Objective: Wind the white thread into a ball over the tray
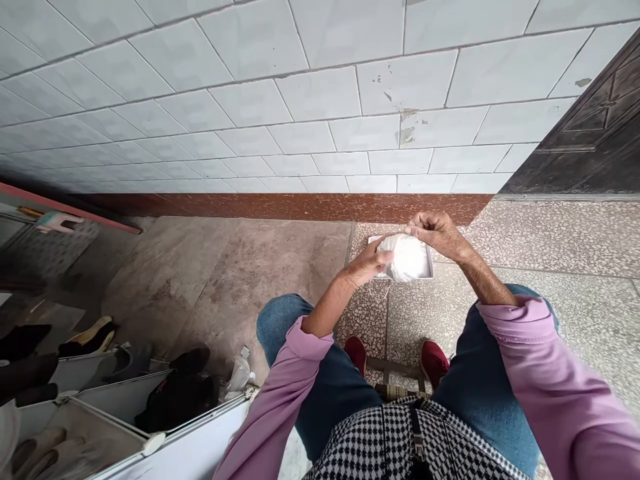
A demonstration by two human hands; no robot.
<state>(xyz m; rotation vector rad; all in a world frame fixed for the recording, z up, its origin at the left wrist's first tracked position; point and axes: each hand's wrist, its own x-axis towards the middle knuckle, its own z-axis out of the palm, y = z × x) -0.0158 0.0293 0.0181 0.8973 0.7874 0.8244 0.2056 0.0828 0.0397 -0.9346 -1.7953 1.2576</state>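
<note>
My left hand (pixel 371 262) grips a rounded, soft-looking white bundle (pixel 407 257) from its left side, thumb on top. Whether the bundle is yarn, cloth or thin plastic I cannot tell. At its upper right edge is my right hand (pixel 435 233), thumb and forefinger pinched together; what lies between them is too small to make out. Beneath the bundle a shallow white box (pixel 429 265) shows its rim, mostly covered. A thin pale string (pixel 380 293) hangs below my left hand.
A white tiled wall (pixel 320 100) with a red-brown base rises ahead. At lower left stands a white rack (pixel 190 433) with shoes and dark items. A small pink-and-white stool (pixel 60 222) is at far left. A dark door (pixel 590 147) is at right.
</note>
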